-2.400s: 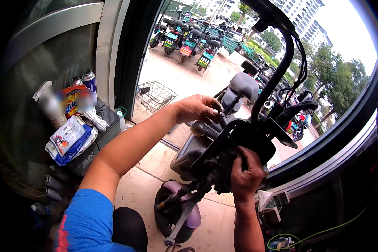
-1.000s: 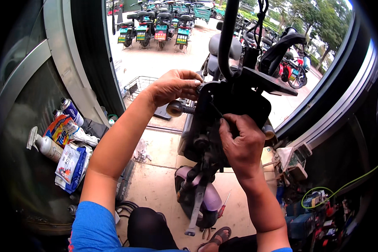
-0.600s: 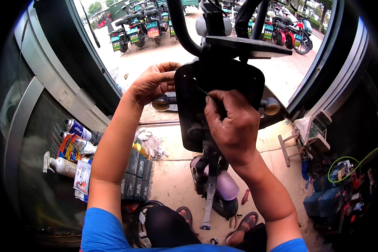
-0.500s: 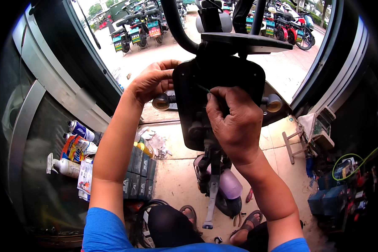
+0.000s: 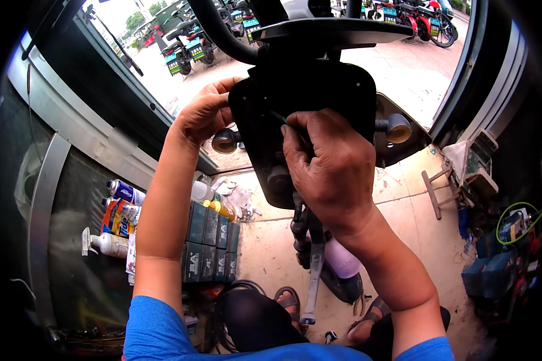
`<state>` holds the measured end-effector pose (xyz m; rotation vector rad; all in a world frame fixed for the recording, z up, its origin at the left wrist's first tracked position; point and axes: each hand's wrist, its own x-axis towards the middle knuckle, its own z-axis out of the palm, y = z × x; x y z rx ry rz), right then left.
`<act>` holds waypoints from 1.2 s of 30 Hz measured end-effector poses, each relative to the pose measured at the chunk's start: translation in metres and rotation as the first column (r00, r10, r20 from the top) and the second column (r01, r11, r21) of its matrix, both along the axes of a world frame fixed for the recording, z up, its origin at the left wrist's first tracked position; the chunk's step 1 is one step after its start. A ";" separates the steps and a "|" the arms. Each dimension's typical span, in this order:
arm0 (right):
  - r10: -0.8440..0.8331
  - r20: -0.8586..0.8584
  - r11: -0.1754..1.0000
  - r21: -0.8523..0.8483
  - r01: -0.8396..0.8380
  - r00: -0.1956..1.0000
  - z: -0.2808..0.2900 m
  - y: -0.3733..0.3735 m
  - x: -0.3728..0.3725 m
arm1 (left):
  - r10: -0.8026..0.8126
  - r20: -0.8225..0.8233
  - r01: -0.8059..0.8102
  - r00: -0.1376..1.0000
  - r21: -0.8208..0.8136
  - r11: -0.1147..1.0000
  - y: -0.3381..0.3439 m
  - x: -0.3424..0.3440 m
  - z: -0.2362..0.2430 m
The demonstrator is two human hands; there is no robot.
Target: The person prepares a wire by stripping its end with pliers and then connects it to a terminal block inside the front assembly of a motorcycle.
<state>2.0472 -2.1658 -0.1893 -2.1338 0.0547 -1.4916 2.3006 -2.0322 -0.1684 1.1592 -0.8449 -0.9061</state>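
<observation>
A dark panel with rounded corners (image 5: 262, 174), part of an electric bike, stands upright before me. My left hand (image 5: 208, 111) is closed at its upper left edge, thumb and index finger against the rim, the other fingers curled. In front of the panel, my right hand (image 5: 331, 162) pinches a thin dark piece, like a wire end or slim rod (image 5: 280, 118), between thumb and forefinger. Shadow hides where its far end goes. Round lamps, one on the left (image 5: 225, 141) and one on the right (image 5: 397, 128), flank the panel. Above it sits a flat black plate (image 5: 337, 33).
Dark battery boxes (image 5: 211, 240), a spray bottle (image 5: 109, 243) and cans (image 5: 125, 191) stand at the left. A small wooden stool (image 5: 436, 189) and blue boxes (image 5: 488, 274) are at the right. Pliers (image 5: 361, 305) lie by my foot. Parked bikes (image 5: 190, 51) are outside.
The view has shifted, so the panel sits slightly higher and farther left. Both hands keep their hold, and the right still pinches the thin piece.
</observation>
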 end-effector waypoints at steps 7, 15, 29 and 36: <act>0.023 0.000 0.999 0.031 -0.023 1.000 0.005 -0.004 -0.001 | 0.026 -0.023 -0.026 0.999 0.025 0.999 0.003 0.000 -0.002; 0.028 0.015 0.996 0.081 -0.029 0.999 0.004 -0.007 0.001 | 0.070 0.028 -0.071 0.997 0.053 0.996 0.014 -0.007 0.001; 0.063 0.008 0.991 0.115 -0.063 0.998 0.003 0.002 -0.004 | 0.118 0.051 -0.118 0.992 0.005 0.993 0.015 -0.023 0.015; 0.038 0.010 0.993 0.113 -0.039 0.999 -0.003 -0.006 -0.003 | 0.391 0.672 -0.523 0.629 -0.007 0.852 0.036 -0.096 0.030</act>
